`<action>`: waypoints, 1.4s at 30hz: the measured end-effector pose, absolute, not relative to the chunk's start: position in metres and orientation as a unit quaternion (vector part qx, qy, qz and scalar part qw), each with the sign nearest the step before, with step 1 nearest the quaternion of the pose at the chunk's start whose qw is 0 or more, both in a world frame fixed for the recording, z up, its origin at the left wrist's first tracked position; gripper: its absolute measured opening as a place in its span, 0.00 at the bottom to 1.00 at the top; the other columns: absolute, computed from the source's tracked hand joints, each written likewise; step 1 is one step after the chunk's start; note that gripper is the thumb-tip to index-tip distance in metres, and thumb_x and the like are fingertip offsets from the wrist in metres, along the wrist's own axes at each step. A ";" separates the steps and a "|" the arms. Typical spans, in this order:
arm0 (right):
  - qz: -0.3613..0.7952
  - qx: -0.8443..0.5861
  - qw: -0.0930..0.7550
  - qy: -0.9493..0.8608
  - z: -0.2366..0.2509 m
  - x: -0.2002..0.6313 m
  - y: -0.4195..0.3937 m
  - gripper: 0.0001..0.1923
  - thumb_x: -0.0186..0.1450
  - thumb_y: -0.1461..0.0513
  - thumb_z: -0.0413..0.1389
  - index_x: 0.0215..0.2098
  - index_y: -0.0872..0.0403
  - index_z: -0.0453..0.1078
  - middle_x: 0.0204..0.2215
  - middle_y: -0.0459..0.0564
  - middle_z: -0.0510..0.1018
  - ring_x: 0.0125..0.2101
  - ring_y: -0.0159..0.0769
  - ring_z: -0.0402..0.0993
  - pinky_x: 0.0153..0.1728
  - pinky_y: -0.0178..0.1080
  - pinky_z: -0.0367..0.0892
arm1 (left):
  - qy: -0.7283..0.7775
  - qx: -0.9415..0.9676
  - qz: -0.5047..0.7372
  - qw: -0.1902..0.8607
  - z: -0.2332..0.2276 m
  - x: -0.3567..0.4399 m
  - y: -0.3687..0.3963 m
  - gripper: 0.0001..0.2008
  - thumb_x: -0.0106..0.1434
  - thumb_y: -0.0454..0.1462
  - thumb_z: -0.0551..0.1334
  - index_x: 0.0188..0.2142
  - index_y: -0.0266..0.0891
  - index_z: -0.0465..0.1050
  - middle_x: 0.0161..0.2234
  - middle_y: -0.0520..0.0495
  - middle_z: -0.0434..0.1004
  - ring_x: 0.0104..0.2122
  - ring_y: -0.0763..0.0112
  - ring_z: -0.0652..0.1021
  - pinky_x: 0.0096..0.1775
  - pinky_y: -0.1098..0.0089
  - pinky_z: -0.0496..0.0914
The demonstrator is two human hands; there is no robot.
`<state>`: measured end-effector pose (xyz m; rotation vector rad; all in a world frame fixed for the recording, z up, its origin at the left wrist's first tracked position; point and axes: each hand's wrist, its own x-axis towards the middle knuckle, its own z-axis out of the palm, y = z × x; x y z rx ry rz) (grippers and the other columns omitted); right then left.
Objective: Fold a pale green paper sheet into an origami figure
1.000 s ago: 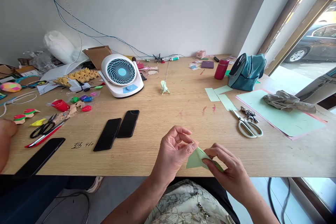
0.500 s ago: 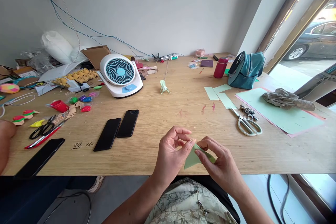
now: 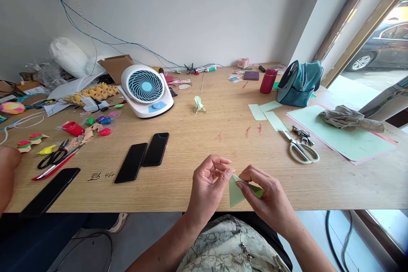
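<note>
A folded piece of light green paper [image 3: 236,195] is held up just above the table's front edge. My right hand [image 3: 266,193] pinches it between thumb and fingers, and a fold stands slightly apart under that hand. My left hand [image 3: 208,189] has its thumb and forefinger closed at the paper's upper left corner, its other fingers curled. Further back on the table stands a small folded green paper figure [image 3: 199,105]. Pale green paper strips [image 3: 256,112] lie to the right, with white-handled scissors [image 3: 302,152] and a bunch of keys [image 3: 302,135] beside them.
A white fan [image 3: 145,89] stands at the back left, with phones [image 3: 131,163] in front of it. Large green sheets [image 3: 353,144] lie at the right under a crumpled grey cloth. A red flask [image 3: 268,80] and a teal bag [image 3: 299,83] stand behind. Another person's arm [image 3: 8,170] rests at the far left.
The folded paper has turned a little in my fingers; its lower point has shifted right and a fold shows wider apart. Both hands stay nearly in place.
</note>
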<state>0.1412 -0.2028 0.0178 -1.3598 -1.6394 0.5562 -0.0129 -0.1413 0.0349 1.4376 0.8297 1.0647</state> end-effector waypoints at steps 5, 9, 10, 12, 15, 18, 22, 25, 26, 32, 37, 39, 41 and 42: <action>0.182 -0.562 0.420 -0.689 0.019 0.147 -0.202 0.08 0.70 0.63 0.51 0.31 0.52 0.65 0.27 0.46 0.71 0.28 0.33 0.66 0.29 0.35 0.61 | 0.337 0.729 0.416 0.427 0.037 -0.018 -0.137 0.06 0.67 0.37 0.61 0.42 0.42 0.75 0.36 0.47 0.79 0.38 0.67 0.78 0.43 0.69 0.69; 0.132 -0.555 0.376 -0.730 0.023 0.153 -0.199 0.08 0.70 0.64 0.51 0.33 0.52 0.68 0.27 0.46 0.72 0.29 0.34 0.68 0.30 0.36 0.61 | 0.287 0.831 0.347 0.327 0.041 -0.023 -0.130 0.02 0.63 0.34 0.65 0.36 0.42 0.77 0.35 0.48 0.79 0.38 0.65 0.76 0.43 0.67 0.68; 0.118 -0.551 0.364 -0.741 0.024 0.154 -0.198 0.08 0.70 0.64 0.51 0.33 0.52 0.69 0.27 0.47 0.72 0.29 0.34 0.68 0.31 0.36 0.61 | 0.284 0.845 0.334 0.307 0.041 -0.024 -0.129 0.01 0.62 0.34 0.66 0.34 0.42 0.77 0.33 0.48 0.79 0.37 0.65 0.75 0.42 0.67 0.68; 0.089 -0.542 0.341 -0.763 0.026 0.154 -0.196 0.08 0.70 0.65 0.51 0.34 0.52 0.70 0.27 0.47 0.73 0.29 0.34 0.68 0.31 0.36 0.61 | 0.288 0.863 0.312 0.274 0.041 -0.025 -0.127 0.02 0.61 0.35 0.67 0.32 0.42 0.77 0.32 0.48 0.78 0.36 0.66 0.74 0.40 0.67 0.67; 0.051 -0.532 0.309 -0.787 0.027 0.154 -0.193 0.08 0.69 0.66 0.51 0.35 0.53 0.71 0.27 0.47 0.74 0.29 0.34 0.68 0.32 0.37 0.60 | 0.296 0.883 0.280 0.233 0.040 -0.025 -0.126 0.04 0.61 0.36 0.67 0.30 0.42 0.75 0.30 0.49 0.77 0.34 0.66 0.73 0.37 0.67 0.65; 0.035 -0.532 0.268 -0.803 0.027 0.155 -0.191 0.08 0.69 0.66 0.51 0.33 0.53 0.71 0.27 0.47 0.74 0.28 0.34 0.67 0.32 0.38 0.58 | 0.302 0.886 0.267 0.229 0.038 -0.025 -0.125 0.07 0.62 0.35 0.66 0.27 0.41 0.73 0.27 0.50 0.75 0.32 0.67 0.72 0.36 0.68 0.64; 0.032 -0.543 0.213 -0.812 0.026 0.162 -0.189 0.07 0.68 0.66 0.53 0.32 0.53 0.70 0.27 0.46 0.74 0.28 0.34 0.67 0.32 0.38 0.56 | 0.326 0.878 0.253 0.242 0.034 -0.028 -0.124 0.08 0.62 0.32 0.66 0.27 0.40 0.70 0.28 0.51 0.74 0.33 0.67 0.72 0.37 0.68 0.64; 0.024 -0.550 0.185 -0.814 0.025 0.165 -0.187 0.07 0.67 0.66 0.54 0.31 0.53 0.69 0.27 0.47 0.74 0.28 0.34 0.68 0.32 0.38 0.56 | 0.334 0.894 0.215 0.209 0.033 -0.030 -0.123 0.06 0.62 0.32 0.65 0.29 0.40 0.71 0.30 0.50 0.75 0.35 0.66 0.73 0.38 0.67 0.64; 0.020 -0.549 0.175 -0.817 0.025 0.165 -0.187 0.07 0.67 0.66 0.55 0.30 0.53 0.69 0.27 0.47 0.74 0.28 0.35 0.68 0.31 0.38 0.56 | 0.327 0.903 0.198 0.197 0.034 -0.030 -0.123 0.05 0.62 0.32 0.66 0.30 0.40 0.72 0.31 0.50 0.76 0.35 0.65 0.73 0.39 0.66 0.63; 0.055 -0.538 0.178 -0.822 0.030 0.167 -0.182 0.06 0.68 0.63 0.55 0.32 0.53 0.70 0.29 0.48 0.76 0.30 0.37 0.72 0.32 0.40 0.61 | 0.308 0.905 0.189 0.226 0.030 -0.022 -0.121 0.04 0.60 0.32 0.67 0.29 0.41 0.75 0.29 0.50 0.76 0.34 0.66 0.73 0.37 0.67 0.62; 0.173 -0.579 0.417 -0.679 0.022 0.196 -0.192 0.26 0.67 0.54 0.59 0.61 0.48 0.61 0.48 0.53 0.75 0.46 0.41 0.73 0.46 0.43 0.69 | 0.380 0.754 0.253 0.473 0.014 -0.023 -0.115 0.07 0.62 0.37 0.64 0.28 0.38 0.75 0.27 0.50 0.75 0.29 0.71 0.73 0.32 0.72 0.63; 0.267 -0.574 0.448 -0.631 0.011 0.203 -0.196 0.25 0.67 0.53 0.57 0.61 0.49 0.62 0.48 0.53 0.76 0.46 0.41 0.73 0.45 0.42 0.70 | 0.383 0.693 0.263 0.551 0.010 -0.023 -0.113 0.09 0.62 0.40 0.64 0.29 0.37 0.76 0.27 0.49 0.76 0.29 0.71 0.73 0.32 0.73 0.65; 0.354 -0.557 0.432 -0.615 0.001 0.203 -0.198 0.21 0.67 0.51 0.56 0.55 0.51 0.68 0.43 0.53 0.77 0.43 0.42 0.74 0.44 0.41 0.70 | 0.381 0.665 0.262 0.587 0.008 -0.021 -0.113 0.10 0.60 0.41 0.65 0.30 0.35 0.77 0.28 0.48 0.77 0.29 0.71 0.74 0.33 0.73 0.66; 0.384 -0.551 0.421 -0.609 -0.003 0.200 -0.197 0.18 0.67 0.50 0.56 0.50 0.52 0.72 0.40 0.52 0.78 0.40 0.41 0.74 0.42 0.40 0.70 | 0.379 0.660 0.259 0.594 0.008 -0.020 -0.114 0.10 0.59 0.41 0.65 0.30 0.35 0.77 0.28 0.48 0.77 0.29 0.71 0.74 0.33 0.73 0.66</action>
